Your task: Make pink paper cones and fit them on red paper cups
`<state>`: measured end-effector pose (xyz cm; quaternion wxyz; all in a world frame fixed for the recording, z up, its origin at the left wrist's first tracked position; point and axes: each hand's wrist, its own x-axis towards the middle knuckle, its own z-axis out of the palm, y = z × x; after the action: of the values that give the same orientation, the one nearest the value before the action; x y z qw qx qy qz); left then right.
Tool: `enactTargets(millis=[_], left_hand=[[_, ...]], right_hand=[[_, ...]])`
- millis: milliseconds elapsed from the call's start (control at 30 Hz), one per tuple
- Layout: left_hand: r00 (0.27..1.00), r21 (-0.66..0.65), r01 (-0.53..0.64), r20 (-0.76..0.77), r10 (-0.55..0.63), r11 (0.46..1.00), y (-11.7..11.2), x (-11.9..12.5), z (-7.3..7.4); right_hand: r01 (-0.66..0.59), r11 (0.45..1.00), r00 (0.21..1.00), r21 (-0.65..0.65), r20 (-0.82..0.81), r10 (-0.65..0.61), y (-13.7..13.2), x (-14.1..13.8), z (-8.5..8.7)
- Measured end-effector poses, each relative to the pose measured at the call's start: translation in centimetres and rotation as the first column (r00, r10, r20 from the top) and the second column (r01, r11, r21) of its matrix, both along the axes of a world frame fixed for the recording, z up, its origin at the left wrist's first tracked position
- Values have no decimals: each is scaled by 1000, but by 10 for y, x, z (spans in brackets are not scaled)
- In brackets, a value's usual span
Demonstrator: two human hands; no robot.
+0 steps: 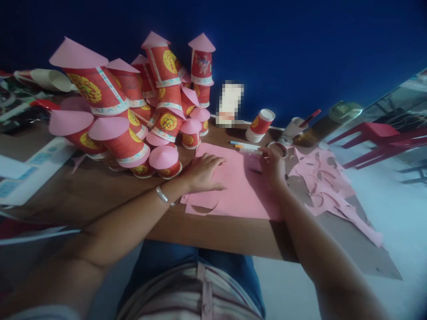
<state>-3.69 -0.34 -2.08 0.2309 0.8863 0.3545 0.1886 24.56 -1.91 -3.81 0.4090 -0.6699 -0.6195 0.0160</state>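
Pink paper [240,191] lying flat on the bench [100,191], near its front edge. Left hand [203,171] presses it, grip apart and empty. Right hand [273,165] rests at its far edge beside a tape roll [278,149], grip state not discernible. Paper judged light, limp and easily torn, best pinched at a free edge. Cups [133,115] stand to the left.

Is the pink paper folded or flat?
Flat. The pink paper lies spread on the table, with the left hand resting on top of it.

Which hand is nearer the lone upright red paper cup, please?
Right: the right hand lies just before the red paper cup; the left hand rests farther left, on pink paper.
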Motion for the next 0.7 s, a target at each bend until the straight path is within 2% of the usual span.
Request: enactTargets(millis=[67, 167, 267, 333, 467, 600, 700], left_hand=[[995, 18, 35, -96, -33, 999, -2, -1, 4], [991, -24, 49, -125, -52, 999, -3, 0, 7], [991, -75, 32, -127, -41, 997, -3, 1, 9], [993, -69, 21, -117, -29, 997, -3, 2, 8], [995, -8, -5, -102, 5, 1000, -2, 1, 4], [989, 8, -46, -137, 47, 999, -1, 2, 3], [992, -11, -30, -125, 28, 999, -2, 3, 5]], right_hand=[[-11, 999, 993, 48, 122, 5, -3, -3, 0], [-115, 989, 970, 96, 227, 91, -15, -21, 7], [-317, 948, 916, -8, 258, 308, -29, -42, 14], [-391, 913, 871, -111, 276, 407, -36, -52, 16], [-378, 892, 844, -247, 303, 442, -42, -60, 16], [-378, 889, 860, -259, 257, 441, -41, -59, 15], [-396, 880, 875, -262, 182, 448, -37, -58, 13]])
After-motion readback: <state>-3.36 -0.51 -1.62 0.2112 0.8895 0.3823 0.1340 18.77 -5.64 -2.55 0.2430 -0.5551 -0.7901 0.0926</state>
